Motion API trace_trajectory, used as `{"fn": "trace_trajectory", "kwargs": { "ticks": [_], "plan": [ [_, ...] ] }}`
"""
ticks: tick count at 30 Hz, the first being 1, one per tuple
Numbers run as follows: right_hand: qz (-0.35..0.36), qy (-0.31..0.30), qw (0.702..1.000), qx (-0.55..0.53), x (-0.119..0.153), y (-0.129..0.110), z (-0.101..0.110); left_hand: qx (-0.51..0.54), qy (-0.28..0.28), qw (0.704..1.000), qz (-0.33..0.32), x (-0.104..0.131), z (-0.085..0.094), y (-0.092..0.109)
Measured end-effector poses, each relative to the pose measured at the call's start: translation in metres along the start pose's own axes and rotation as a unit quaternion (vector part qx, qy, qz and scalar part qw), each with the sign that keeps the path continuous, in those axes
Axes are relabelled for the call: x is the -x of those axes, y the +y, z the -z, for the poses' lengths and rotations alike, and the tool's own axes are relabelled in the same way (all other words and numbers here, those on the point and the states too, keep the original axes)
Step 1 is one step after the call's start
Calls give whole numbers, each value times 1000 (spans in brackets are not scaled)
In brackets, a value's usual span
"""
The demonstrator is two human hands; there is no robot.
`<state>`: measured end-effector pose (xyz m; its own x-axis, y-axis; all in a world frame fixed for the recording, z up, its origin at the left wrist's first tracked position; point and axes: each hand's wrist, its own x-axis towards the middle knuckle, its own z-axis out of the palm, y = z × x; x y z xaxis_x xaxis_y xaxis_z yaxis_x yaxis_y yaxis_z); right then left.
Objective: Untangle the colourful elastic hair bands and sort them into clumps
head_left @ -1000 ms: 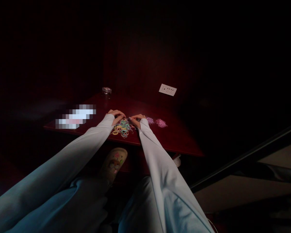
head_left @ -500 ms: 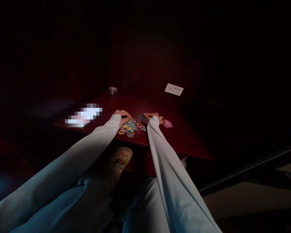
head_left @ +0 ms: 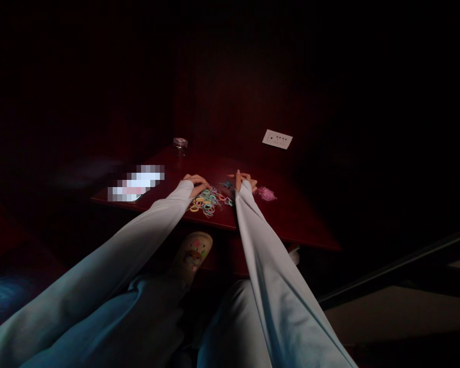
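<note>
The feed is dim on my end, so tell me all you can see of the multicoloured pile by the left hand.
The multicoloured pile is a loose, flat tangle of small loops, mainly yellow, mint green, pink and lavender. Some look like closed rings; their material is unclear, perhaps plastic or elastic. It lies near the front edge of the dark red table, with strays towards the right sleeve. The left hand has its fingertips at the far side, apparently touching.

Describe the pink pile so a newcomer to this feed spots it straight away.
On the dark red table, look below the white wall socket, just right of the right hand. The pink pile is the small, compact heap there. It is all pink, unlike the larger multicoloured pile by the left hand.
</note>
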<state>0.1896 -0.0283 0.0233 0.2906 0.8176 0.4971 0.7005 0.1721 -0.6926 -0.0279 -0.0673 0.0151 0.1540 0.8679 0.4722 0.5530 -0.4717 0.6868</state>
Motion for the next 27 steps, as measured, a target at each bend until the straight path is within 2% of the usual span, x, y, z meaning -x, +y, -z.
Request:
{"fn": "trace_trajectory", "kwargs": {
  "ticks": [6, 12, 19, 24, 27],
  "plan": [
    [105, -99, 988, 57, 7, -9, -2, -8, 0, 1000, 2, 0, -2, -1],
    [107, -85, 986, 93, 9, -12, 1, -1, -4, 1000, -6, -1, 1, 1],
    [88, -89, 992, 14, 10, -14, 8, 19, 37, 999, 13, 0, 7, 1],
    [164, -164, 973, -6, 27, -19, 15, 32, 63, 997, 30, 0, 7, -5],
    [178, -199, 964, -6, 34, -26, 16, 21, 73, 997, 31, -1, 5, -7]
  ]
}}
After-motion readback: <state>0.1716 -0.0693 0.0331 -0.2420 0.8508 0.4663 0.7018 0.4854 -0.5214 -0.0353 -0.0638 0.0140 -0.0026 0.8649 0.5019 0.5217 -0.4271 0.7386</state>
